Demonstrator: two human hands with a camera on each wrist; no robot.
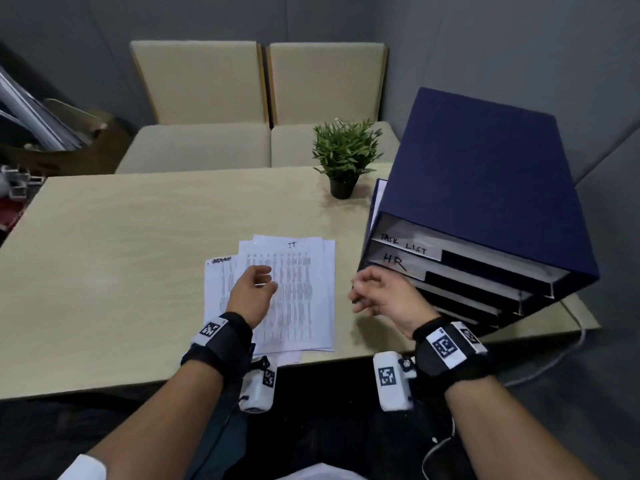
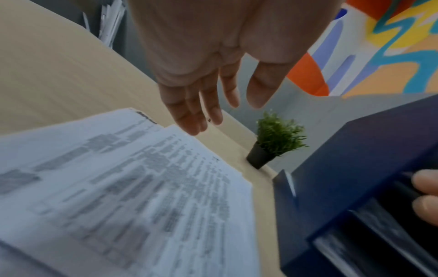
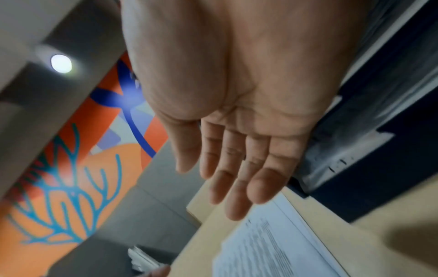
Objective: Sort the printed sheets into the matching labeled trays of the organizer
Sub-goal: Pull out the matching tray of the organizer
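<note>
A loose stack of printed sheets (image 1: 298,292) lies on the table near its front edge; the top sheet is headed "IT". My left hand (image 1: 254,289) hovers just above the stack with relaxed fingers (image 2: 189,116) and holds nothing. The sheets (image 2: 132,187) fill the lower left of the left wrist view. A dark blue organizer (image 1: 485,202) with stacked trays stands at the right, its upper trays labelled "TASK LIST" and "HR". My right hand (image 1: 374,292) hangs empty in front of the lower trays, with loose fingers (image 3: 237,178) over the sheets (image 3: 272,247).
A small potted plant (image 1: 344,157) stands at the back of the light wooden table (image 1: 121,254), left of the organizer. Two beige chairs (image 1: 263,109) sit behind the table. A cable (image 1: 571,344) runs off the right edge.
</note>
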